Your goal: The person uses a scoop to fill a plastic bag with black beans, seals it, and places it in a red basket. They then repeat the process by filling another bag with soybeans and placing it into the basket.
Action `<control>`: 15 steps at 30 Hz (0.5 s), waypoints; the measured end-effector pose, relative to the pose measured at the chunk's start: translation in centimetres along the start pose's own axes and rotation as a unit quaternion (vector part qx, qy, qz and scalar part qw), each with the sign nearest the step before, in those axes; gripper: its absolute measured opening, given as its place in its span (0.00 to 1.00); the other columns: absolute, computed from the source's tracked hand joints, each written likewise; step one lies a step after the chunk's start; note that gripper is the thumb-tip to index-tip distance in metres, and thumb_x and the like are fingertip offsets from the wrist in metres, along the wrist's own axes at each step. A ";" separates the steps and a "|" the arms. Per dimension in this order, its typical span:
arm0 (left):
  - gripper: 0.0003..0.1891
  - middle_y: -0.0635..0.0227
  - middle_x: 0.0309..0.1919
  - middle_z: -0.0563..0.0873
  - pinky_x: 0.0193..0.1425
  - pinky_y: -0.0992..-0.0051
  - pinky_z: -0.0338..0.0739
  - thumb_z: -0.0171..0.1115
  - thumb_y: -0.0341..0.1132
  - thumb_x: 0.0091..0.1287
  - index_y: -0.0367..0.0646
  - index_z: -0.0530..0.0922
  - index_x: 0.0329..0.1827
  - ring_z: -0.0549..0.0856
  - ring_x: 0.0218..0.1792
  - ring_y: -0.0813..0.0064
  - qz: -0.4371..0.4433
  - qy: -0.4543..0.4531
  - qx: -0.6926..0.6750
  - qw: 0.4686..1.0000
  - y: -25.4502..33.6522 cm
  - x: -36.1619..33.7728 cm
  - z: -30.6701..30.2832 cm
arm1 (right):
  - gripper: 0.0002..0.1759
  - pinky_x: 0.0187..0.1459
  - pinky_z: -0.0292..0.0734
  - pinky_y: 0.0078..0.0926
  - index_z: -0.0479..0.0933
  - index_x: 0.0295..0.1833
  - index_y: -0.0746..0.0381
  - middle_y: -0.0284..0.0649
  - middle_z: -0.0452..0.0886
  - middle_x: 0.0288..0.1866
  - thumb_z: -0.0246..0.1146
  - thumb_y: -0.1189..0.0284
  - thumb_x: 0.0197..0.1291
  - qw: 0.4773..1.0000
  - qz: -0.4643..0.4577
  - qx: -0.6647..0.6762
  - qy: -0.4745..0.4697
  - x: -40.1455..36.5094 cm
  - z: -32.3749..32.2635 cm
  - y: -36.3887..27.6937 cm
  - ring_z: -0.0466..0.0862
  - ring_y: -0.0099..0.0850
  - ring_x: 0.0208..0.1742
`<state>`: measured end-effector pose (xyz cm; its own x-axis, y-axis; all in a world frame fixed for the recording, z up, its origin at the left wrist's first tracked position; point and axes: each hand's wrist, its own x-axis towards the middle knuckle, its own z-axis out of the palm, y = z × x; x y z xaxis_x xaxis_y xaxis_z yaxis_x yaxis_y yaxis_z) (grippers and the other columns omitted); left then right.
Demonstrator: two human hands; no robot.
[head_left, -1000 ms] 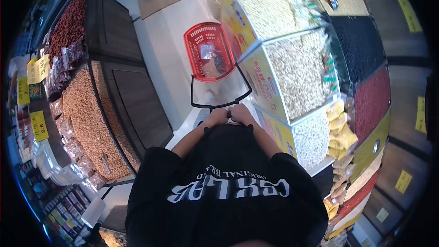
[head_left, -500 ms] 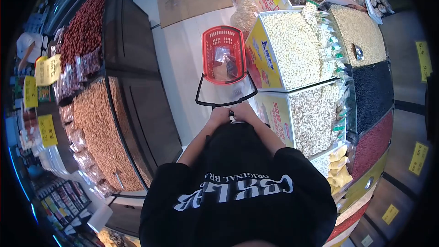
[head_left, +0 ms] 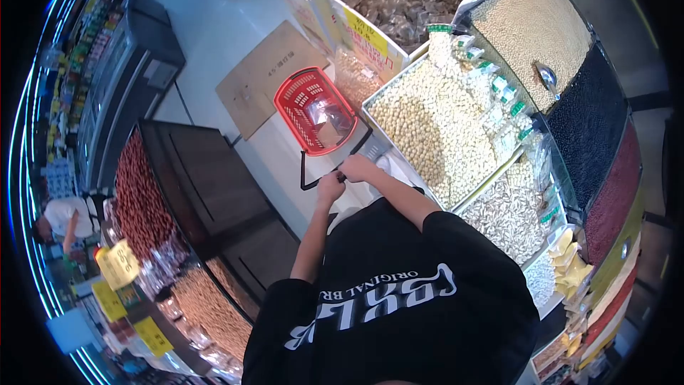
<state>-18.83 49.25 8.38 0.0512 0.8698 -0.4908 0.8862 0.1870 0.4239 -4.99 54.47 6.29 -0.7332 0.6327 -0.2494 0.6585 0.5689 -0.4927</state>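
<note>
Both hands are closed at the black handle (head_left: pixel 303 170) of a red plastic shopping basket (head_left: pixel 288 103), held out in front of my body. My left hand (head_left: pixel 330 188) grips the near bar from the left. My right hand (head_left: pixel 358 169) is wrapped round it just to the right, almost touching the left. The basket has slotted walls and tilts to the left in view. Inside it lie a clear plastic package (head_left: pixel 322 112) and something brown beside it, whose kind I cannot make out.
On the right, bins hold pale beans (head_left: pixel 410 135), striped seeds (head_left: pixel 502 210) and black beans (head_left: pixel 588 117). Dark wooden bins (head_left: pixel 221 185) with red dates (head_left: pixel 142 199) stand left. Flattened cardboard (head_left: pixel 249 82) lies ahead on the floor. A person (head_left: pixel 71 217) is at far left.
My view has swung round, so the aisle slants and more floor and a display case show ahead. The basket appears lower and further left, now tilted. Both hands stay on the handle.
</note>
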 end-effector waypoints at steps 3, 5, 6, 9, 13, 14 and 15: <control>0.17 0.51 0.36 0.85 0.48 0.57 0.77 0.55 0.30 0.50 0.48 0.83 0.45 0.83 0.41 0.51 -0.014 0.026 -0.014 0.999 -1.2 3.8 -2.1 | 0.15 0.43 0.78 0.42 0.79 0.46 0.59 0.47 0.81 0.39 0.59 0.71 0.51 0.992 0.054 0.075 0.089 2.3 -2.8 -0.5 0.82 0.44 0.43; 0.16 0.50 0.35 0.85 0.48 0.59 0.77 0.55 0.30 0.51 0.46 0.83 0.43 0.84 0.41 0.52 -0.003 0.049 -0.028 0.998 -0.7 5.8 -3.9 | 0.18 0.44 0.77 0.42 0.76 0.51 0.59 0.47 0.80 0.42 0.59 0.71 0.52 0.968 0.057 0.123 0.211 2.9 -4.7 -0.4 0.81 0.45 0.46; 0.16 0.49 0.35 0.84 0.48 0.60 0.77 0.55 0.30 0.51 0.45 0.83 0.42 0.84 0.41 0.53 0.002 0.055 -0.033 0.998 -0.7 6.7 -4.7 | 0.19 0.44 0.77 0.43 0.74 0.53 0.59 0.47 0.80 0.44 0.58 0.72 0.52 0.950 0.049 0.144 0.272 2.6 -5.3 -0.6 0.81 0.46 0.46; 0.14 0.50 0.34 0.84 0.45 0.59 0.76 0.54 0.29 0.52 0.43 0.83 0.40 0.83 0.40 0.52 0.037 0.089 -0.054 0.994 -0.3 10.0 -7.0 | 0.20 0.44 0.76 0.44 0.72 0.55 0.59 0.45 0.80 0.43 0.56 0.73 0.54 0.920 0.055 0.172 0.349 0.4 -6.0 -0.1 0.80 0.46 0.45; 0.09 0.50 0.26 0.83 0.36 0.62 0.74 0.60 0.36 0.56 0.38 0.80 0.33 0.83 0.32 0.54 0.058 0.143 -0.099 0.983 -0.4 14.4 -10.1 | 0.16 0.44 0.77 0.36 0.74 0.51 0.62 0.44 0.82 0.38 0.55 0.70 0.57 0.916 0.193 0.332 0.120 -5.8 -5.8 1.0 0.82 0.41 0.41; 0.11 0.51 0.24 0.82 0.34 0.63 0.73 0.62 0.38 0.58 0.37 0.80 0.32 0.83 0.30 0.56 0.072 0.143 -0.111 0.981 0.1 15.1 -11.1 | 0.16 0.43 0.77 0.33 0.75 0.49 0.62 0.44 0.83 0.37 0.56 0.67 0.57 0.913 0.213 0.345 0.052 -7.7 -6.5 1.2 0.83 0.38 0.40; 0.14 0.51 0.23 0.81 0.32 0.64 0.72 0.63 0.41 0.58 0.36 0.79 0.31 0.83 0.29 0.58 0.083 0.138 -0.104 0.981 0.7 15.5 -12.0 | 0.15 0.43 0.77 0.31 0.77 0.47 0.62 0.43 0.83 0.36 0.58 0.66 0.57 0.896 0.197 0.391 0.077 -9.1 -2.6 2.7 0.83 0.36 0.39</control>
<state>-22.91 68.40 10.21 0.0347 0.9814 -0.1888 0.7613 0.0964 0.6412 3.87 51.63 9.39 -0.3979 0.8021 -0.4452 0.4971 -0.2194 -0.8395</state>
